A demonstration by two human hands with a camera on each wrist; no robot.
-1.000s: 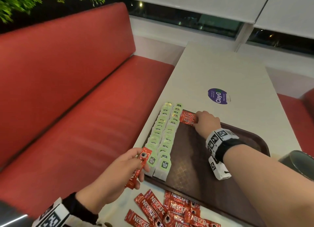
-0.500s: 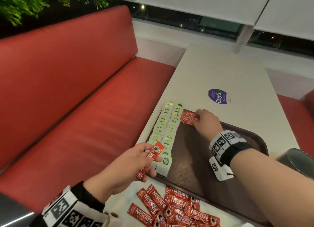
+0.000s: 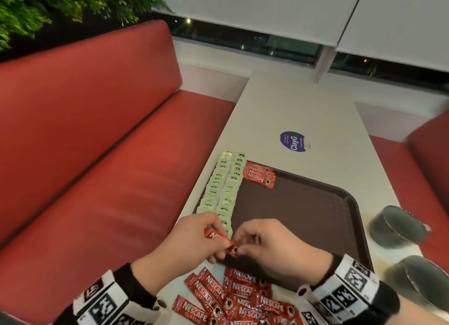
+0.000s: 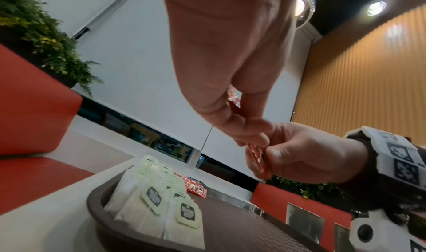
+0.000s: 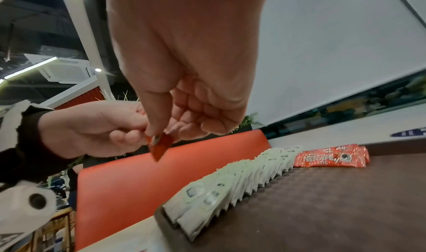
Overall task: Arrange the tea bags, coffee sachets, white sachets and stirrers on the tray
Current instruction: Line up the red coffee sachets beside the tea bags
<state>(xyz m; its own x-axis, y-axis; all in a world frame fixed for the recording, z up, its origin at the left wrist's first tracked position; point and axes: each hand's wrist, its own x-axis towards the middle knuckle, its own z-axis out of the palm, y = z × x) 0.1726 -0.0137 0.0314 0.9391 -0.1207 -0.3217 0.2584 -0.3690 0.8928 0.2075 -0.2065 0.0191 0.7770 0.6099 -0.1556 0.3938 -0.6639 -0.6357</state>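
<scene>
Now the left hand (image 3: pixel 194 242) pinches a red sachet (image 3: pixel 220 238) over the tray's (image 3: pixel 315 217) near edge, and the right hand (image 3: pixel 269 247) pinches its other end. To do this well, the left should let go only when the right has a firm hold, then the right can lay it flat by the red ones (image 3: pixel 260 175) at the far corner. Tea bags (image 3: pixel 223 188) stand in two rows along the left side, so go past them with care. More sachets (image 3: pixel 233 298) wait on the table (image 3: pixel 291 106), and two dark cups (image 3: pixel 398 227) sit at the right.

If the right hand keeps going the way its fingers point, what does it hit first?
The right hand points leftward at the coffee sachet it already pinches; just past that, the left hand. Depth looks level.
</scene>
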